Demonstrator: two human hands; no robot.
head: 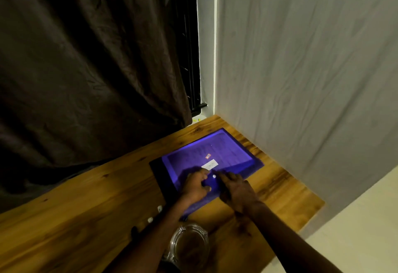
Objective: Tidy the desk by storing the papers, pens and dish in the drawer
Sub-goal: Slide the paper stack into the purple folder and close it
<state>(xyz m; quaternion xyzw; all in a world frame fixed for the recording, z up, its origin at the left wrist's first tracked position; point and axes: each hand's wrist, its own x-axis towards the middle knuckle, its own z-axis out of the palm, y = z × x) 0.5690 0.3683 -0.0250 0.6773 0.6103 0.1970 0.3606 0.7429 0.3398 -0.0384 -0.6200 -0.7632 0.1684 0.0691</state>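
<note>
Dim, soft frame; the curtain [86,68] is nearly black, and edges bend.

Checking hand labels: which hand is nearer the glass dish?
Left. The left hand rests on the purple folder, up the desk from the glass dish, its forearm passing beside it. The right hand lies slightly farther, off to the right.

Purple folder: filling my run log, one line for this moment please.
both hands, left, right, at purple folder snap | glass dish, pens on desk | drawer unseen
</note>
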